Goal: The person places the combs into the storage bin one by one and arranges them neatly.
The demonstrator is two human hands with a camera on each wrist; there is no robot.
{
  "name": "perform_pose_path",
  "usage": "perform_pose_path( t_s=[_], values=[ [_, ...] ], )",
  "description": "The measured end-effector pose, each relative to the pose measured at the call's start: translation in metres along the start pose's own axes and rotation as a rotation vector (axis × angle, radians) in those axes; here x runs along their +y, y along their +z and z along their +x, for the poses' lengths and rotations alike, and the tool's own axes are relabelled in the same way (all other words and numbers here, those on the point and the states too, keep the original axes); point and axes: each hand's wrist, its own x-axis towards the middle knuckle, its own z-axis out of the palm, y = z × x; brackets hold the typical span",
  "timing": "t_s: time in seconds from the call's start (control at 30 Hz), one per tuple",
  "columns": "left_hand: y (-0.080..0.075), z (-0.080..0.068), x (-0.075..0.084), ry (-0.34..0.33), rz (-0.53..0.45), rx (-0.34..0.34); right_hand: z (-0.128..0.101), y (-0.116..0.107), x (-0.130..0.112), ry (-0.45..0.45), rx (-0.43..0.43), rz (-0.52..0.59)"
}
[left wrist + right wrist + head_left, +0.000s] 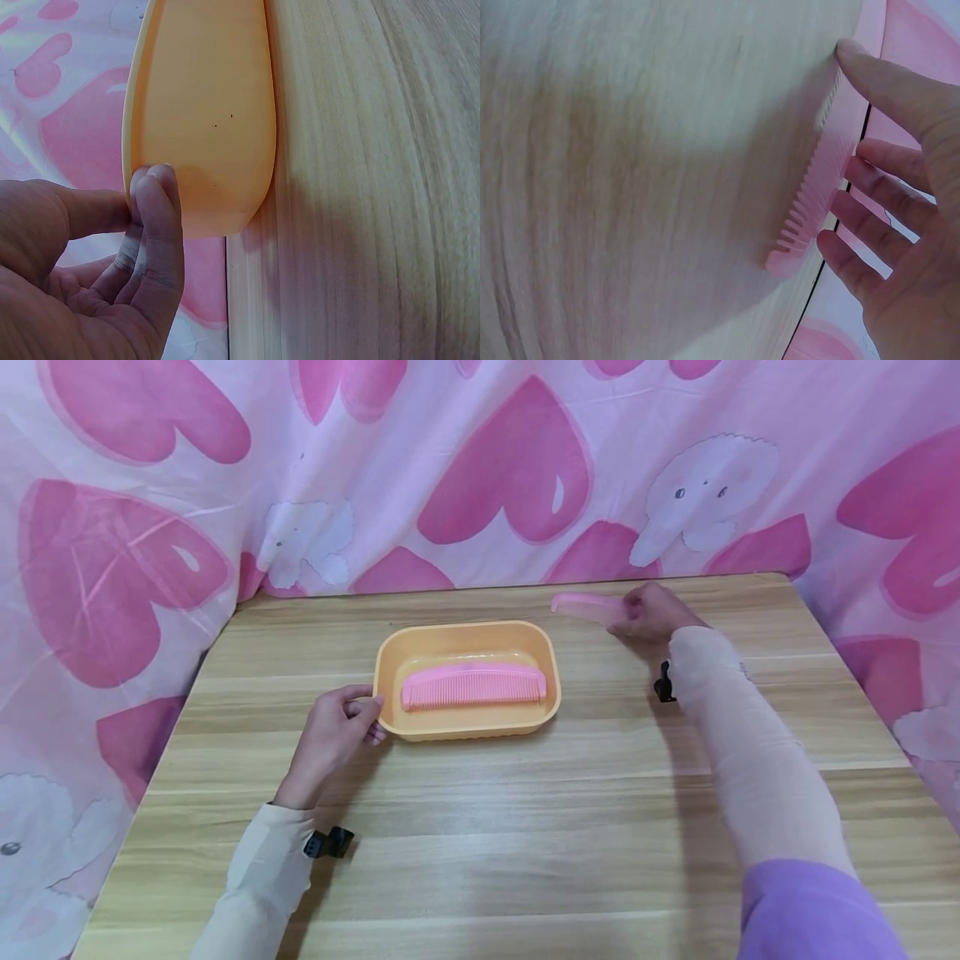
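An orange rectangular plastic box [465, 733] with rounded corners stands at the middle of the table. Inside it lies a pink comb [480, 685], teeth toward the near side. My left hand [333, 727] pinches the box's left end between thumb and fingers; in the left wrist view the fingertips press the outer wall [210, 112]. At the table's far right, my right hand [656, 612] holds a second, paler pink comb [588, 604] by its right end. In the right wrist view the thumb is on this comb's [821, 184] toothed side and the fingers along its spine.
The wood-grain table [480, 843] ends at a far edge just behind the second comb. A pink curtain [450, 460] with hearts and white animals hangs behind and at both sides. Small black devices [330, 842] sit at both wrists.
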Motion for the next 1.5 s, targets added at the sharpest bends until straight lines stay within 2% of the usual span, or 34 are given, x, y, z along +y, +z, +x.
perform_pose_path(
  t_s=[0.17,0.43,0.73,1.03,1.23,1.5],
  values=[
    [0.000,0.000,0.000,-0.005,0.008,-0.001,-0.002,-0.001,0.002,-0.005,-0.009,-0.019],
    [0.000,0.000,0.000,0.010,0.013,0.000,-0.013,-0.002,-0.001,0.115,-0.055,0.057],
    [0.000,-0.001,0.000,0.006,0.004,-0.007,-0.013,0.006,0.005,0.063,0.005,0.030],
    [0.000,-0.001,0.001,0.000,0.007,-0.008,-0.016,0.006,0.007,0.094,0.005,0.049],
    [-0.001,-0.002,0.002,-0.014,0.011,-0.013,-0.022,-0.004,-0.003,0.002,0.071,0.018],
    [0.000,-0.001,0.001,-0.001,0.006,-0.013,-0.030,-0.013,-0.030,-0.119,0.145,-0.005]
  ],
)
